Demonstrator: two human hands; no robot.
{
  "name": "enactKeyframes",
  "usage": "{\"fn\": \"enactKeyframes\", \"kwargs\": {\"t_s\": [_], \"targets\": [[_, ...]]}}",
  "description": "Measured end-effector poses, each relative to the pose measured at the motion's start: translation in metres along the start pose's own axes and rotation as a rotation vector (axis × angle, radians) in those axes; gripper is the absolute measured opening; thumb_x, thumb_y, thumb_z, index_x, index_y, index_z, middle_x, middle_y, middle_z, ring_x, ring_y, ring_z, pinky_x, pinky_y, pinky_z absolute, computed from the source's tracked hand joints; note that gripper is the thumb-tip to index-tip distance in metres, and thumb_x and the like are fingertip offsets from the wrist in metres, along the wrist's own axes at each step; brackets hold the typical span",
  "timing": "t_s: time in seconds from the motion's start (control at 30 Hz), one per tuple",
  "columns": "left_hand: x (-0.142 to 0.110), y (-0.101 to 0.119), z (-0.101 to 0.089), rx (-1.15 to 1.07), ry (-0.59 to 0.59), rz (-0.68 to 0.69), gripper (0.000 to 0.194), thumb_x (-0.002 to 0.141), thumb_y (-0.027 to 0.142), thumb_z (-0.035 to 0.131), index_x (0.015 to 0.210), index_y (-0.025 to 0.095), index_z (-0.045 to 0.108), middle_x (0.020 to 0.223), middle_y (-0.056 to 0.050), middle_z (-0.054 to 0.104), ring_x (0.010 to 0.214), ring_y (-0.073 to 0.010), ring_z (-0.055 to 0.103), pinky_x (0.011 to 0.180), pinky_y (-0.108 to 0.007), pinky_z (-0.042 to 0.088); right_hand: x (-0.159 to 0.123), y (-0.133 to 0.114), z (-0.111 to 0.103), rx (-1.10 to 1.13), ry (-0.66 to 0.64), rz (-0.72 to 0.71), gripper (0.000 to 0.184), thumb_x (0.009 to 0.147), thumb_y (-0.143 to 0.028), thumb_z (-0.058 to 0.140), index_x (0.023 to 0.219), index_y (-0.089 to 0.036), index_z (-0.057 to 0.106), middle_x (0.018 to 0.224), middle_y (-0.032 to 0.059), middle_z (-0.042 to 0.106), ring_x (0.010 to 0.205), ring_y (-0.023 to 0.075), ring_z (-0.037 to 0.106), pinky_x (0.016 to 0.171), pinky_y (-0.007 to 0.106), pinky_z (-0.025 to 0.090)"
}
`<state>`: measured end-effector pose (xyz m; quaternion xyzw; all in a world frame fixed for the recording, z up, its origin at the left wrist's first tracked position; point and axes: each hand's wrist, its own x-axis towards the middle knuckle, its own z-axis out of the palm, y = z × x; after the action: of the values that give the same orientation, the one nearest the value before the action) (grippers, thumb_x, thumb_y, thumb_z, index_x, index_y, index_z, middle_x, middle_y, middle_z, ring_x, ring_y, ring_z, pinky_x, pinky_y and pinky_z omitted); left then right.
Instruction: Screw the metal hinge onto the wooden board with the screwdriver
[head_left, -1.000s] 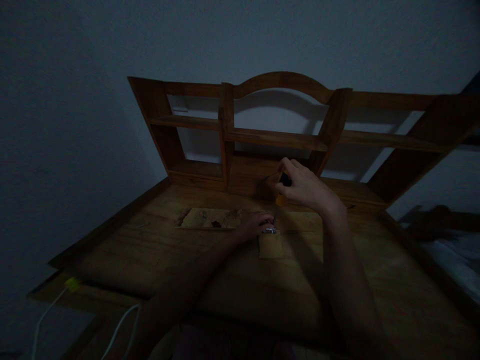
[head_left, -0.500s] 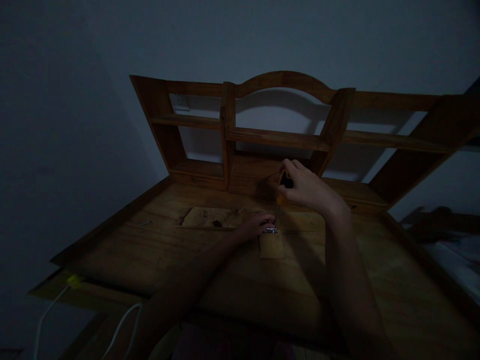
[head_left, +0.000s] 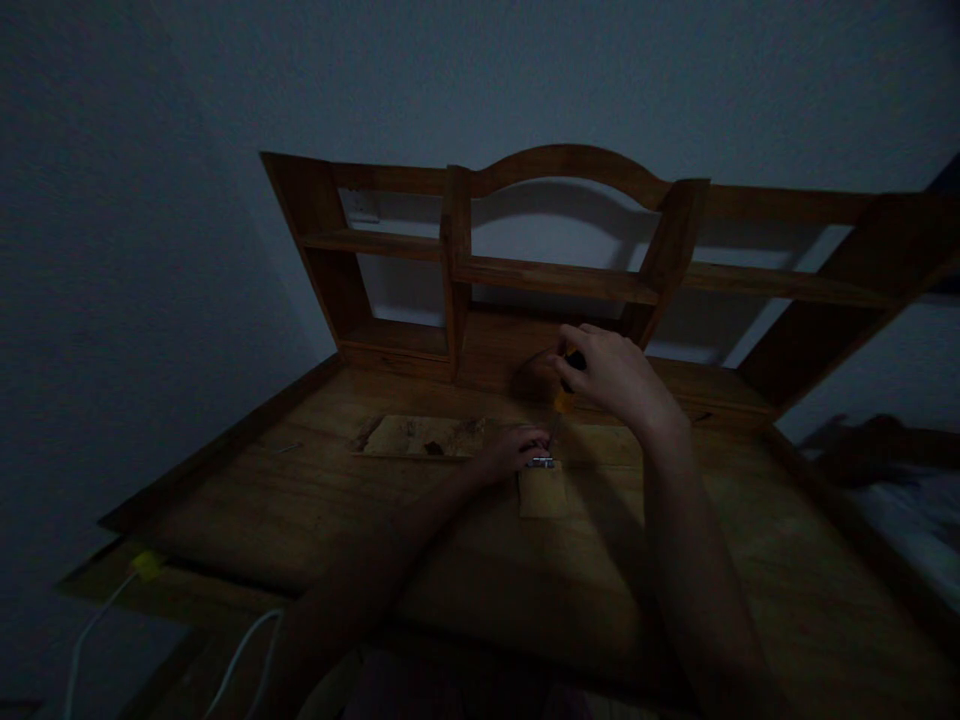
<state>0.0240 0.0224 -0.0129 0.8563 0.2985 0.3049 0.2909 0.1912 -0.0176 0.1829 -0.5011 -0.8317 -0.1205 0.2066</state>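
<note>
My right hand [head_left: 609, 375] is closed around the black and yellow handle of a screwdriver [head_left: 564, 392], held upright with its tip down on a small metal hinge [head_left: 540, 462]. The hinge sits at the top edge of a small wooden block [head_left: 541, 492] on the desk [head_left: 465, 560]. My left hand [head_left: 514, 450] rests on the desk just left of the hinge, fingers curled and pressed against it. A long flat wooden board [head_left: 424, 437] lies behind my left hand. The scene is very dim.
A wooden shelf unit [head_left: 555, 270] with an arched top stands along the back of the desk against a grey wall. White cables [head_left: 240, 650] and a yellow plug [head_left: 146, 565] hang at the desk's near left corner. A bed edge [head_left: 900, 500] shows at right.
My right hand has turned slightly on the screwdriver handle and shifted a little. My left hand stays by the hinge.
</note>
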Motion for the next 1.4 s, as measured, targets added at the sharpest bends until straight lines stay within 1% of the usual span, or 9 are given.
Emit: {"fn": "enactKeyframes", "kwargs": {"t_s": [0.07,0.17,0.33,0.5,0.7,0.9,1.07,1.23,1.4], "targets": [[0.0,0.001,0.0,0.006,-0.006,-0.001,0.015,0.093,0.026,0.055,0.098,0.018,0.066,0.1,-0.004,0.069,0.095,-0.0173,0.061,0.087,-0.026,0.045,0.0,0.0,0.0,0.007,-0.011,-0.018,0.019,0.09,-0.031,0.049,0.104,-0.022,0.057,0.108,0.0087,0.062,0.088,0.0244,0.062,0.074,0.035,0.043],[0.0,0.001,0.0,0.006,0.007,0.016,0.015,0.093,0.026,0.055,0.098,0.017,0.065,0.1,-0.004,0.068,0.095,-0.0173,0.061,0.087,-0.026,0.044,-0.001,-0.001,0.0,0.032,-0.016,-0.008,0.024,0.087,-0.032,0.053,0.108,-0.021,0.054,0.112,0.0099,0.061,0.091,0.0259,0.062,0.075,0.035,0.043],[0.0,-0.002,0.0,0.01,-0.003,0.026,0.015,0.093,0.026,0.054,0.097,0.017,0.065,0.098,-0.004,0.068,0.093,-0.0169,0.06,0.085,-0.026,0.044,-0.001,-0.001,0.001,-0.002,-0.016,0.061,0.026,0.092,-0.037,0.047,0.11,-0.02,0.052,0.099,0.0105,0.065,0.09,0.0274,0.063,0.074,0.036,0.043],[0.001,-0.001,0.0,-0.007,0.002,0.012,0.015,0.093,0.025,0.054,0.097,0.017,0.066,0.098,-0.004,0.069,0.093,-0.0172,0.061,0.086,-0.026,0.045,-0.002,-0.002,-0.002,0.049,-0.028,0.02,0.023,0.087,-0.032,0.051,0.106,-0.02,0.052,0.108,0.011,0.062,0.093,0.0263,0.062,0.077,0.035,0.043],[0.001,-0.002,0.001,0.001,0.006,0.012,0.014,0.092,0.026,0.055,0.096,0.017,0.066,0.098,-0.005,0.068,0.093,-0.0178,0.061,0.085,-0.027,0.046,-0.002,-0.005,0.001,0.05,-0.018,0.054,0.025,0.091,-0.035,0.048,0.109,-0.019,0.051,0.099,0.0108,0.065,0.091,0.0266,0.062,0.078,0.037,0.043],[0.0,0.0,0.0,-0.013,0.008,0.011,0.014,0.092,0.025,0.055,0.096,0.017,0.065,0.097,-0.004,0.068,0.091,-0.0173,0.061,0.084,-0.027,0.045,-0.003,-0.002,0.0,0.107,-0.059,-0.002,0.027,0.085,-0.031,0.053,0.109,-0.021,0.049,0.109,0.0102,0.061,0.094,0.0261,0.061,0.079,0.036,0.044],[-0.001,0.002,0.0,-0.036,0.023,0.008,0.013,0.091,0.026,0.055,0.094,0.017,0.064,0.095,-0.004,0.068,0.09,-0.017,0.061,0.082,-0.026,0.045,-0.003,-0.007,0.001,0.019,0.004,0.026,0.03,0.09,-0.036,0.048,0.116,-0.02,0.048,0.108,0.0121,0.062,0.094,0.0282,0.062,0.076,0.037,0.043],[0.0,0.002,0.0,-0.045,0.017,-0.009,0.013,0.09,0.026,0.056,0.094,0.017,0.064,0.094,-0.004,0.068,0.091,-0.0178,0.061,0.082,-0.026,0.045,-0.004,-0.011,-0.002,0.015,-0.024,-0.007,0.03,0.086,-0.03,0.05,0.114,-0.021,0.048,0.112,0.0108,0.06,0.09,0.0269,0.062,0.072,0.036,0.042],[0.002,0.001,0.001,-0.021,0.017,-0.011,0.012,0.09,0.025,0.057,0.095,0.017,0.064,0.095,-0.004,0.069,0.091,-0.0174,0.062,0.084,-0.027,0.046,-0.004,-0.009,0.0,-0.04,0.004,0.046,0.031,0.09,-0.036,0.048,0.116,-0.019,0.048,0.108,0.0126,0.061,0.091,0.0287,0.062,0.071,0.037,0.042]]}}
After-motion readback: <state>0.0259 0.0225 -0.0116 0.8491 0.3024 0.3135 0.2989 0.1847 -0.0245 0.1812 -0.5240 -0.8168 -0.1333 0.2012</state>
